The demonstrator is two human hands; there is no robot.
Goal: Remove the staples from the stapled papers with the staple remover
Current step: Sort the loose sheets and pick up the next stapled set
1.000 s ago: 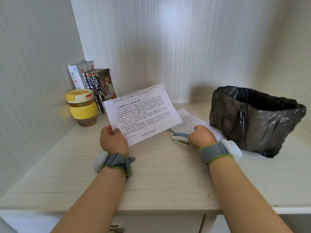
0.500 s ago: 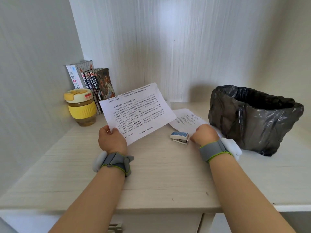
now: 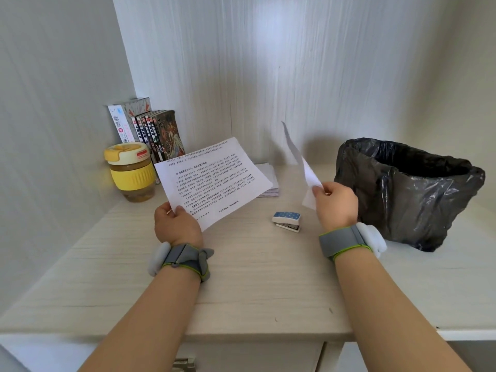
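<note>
Head view: the left hand (image 3: 175, 226) pinches the near corner of a printed sheet (image 3: 212, 181), raised off the desk (image 3: 255, 277). The right hand (image 3: 336, 204) grips a second sheet (image 3: 303, 167), lifted edge-on beside the black bin (image 3: 408, 194). The staple remover (image 3: 286, 221) lies untouched on the desk between the hands, and a small paper stack (image 3: 269, 181) sits behind the printed sheet. No staple can be made out. Judging by this, papers are being sorted; next, a hand must free itself and pick up the remover.
</note>
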